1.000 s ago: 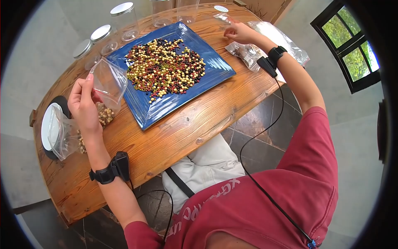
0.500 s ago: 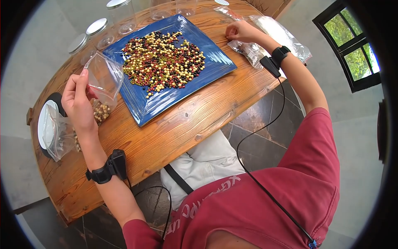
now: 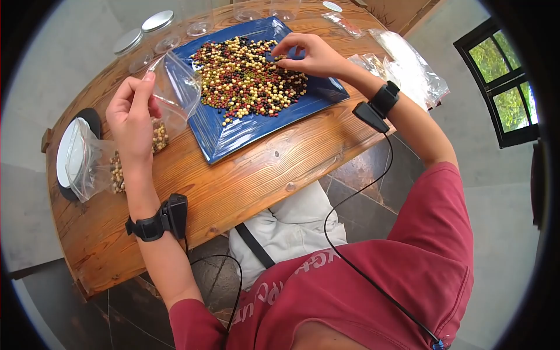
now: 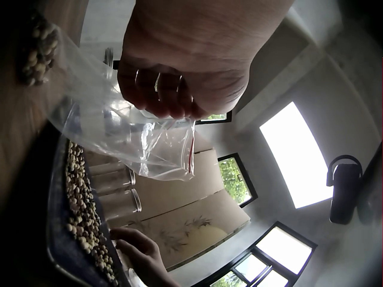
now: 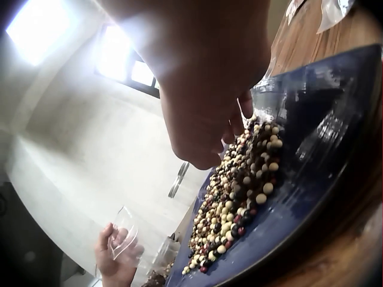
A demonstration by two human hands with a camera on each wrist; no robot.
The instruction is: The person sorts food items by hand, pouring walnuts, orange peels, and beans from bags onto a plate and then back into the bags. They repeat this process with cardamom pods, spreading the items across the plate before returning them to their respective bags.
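My left hand [image 3: 133,111] pinches the edge of a clear zip bag [image 3: 182,87] beside the plate's left corner. Mixed beans [image 3: 159,139] show through clear plastic below that hand. In the left wrist view, the bag [image 4: 157,146] has a red line along its mouth, and the fingers curl at its edge. My right hand [image 3: 312,55] hovers over the far right part of a pile of cream, black, red and green beans [image 3: 248,79] on a square blue plate [image 3: 233,137]. Its thumb and index finger are bent with a gap between their tips, right at the beans.
Left of the left arm lies another clear bag with beans [image 3: 118,172], next to a white dish [image 3: 69,153]. Clear jars with silver lids [image 3: 158,21] line the table's far side. Plastic packets [image 3: 402,61] lie at the right. A cable [image 3: 344,204] runs from the right wrist.
My right hand has moved left from the packets to above the beans on the plate. The left hand keeps its hold on the bag; the head view has shifted slightly.
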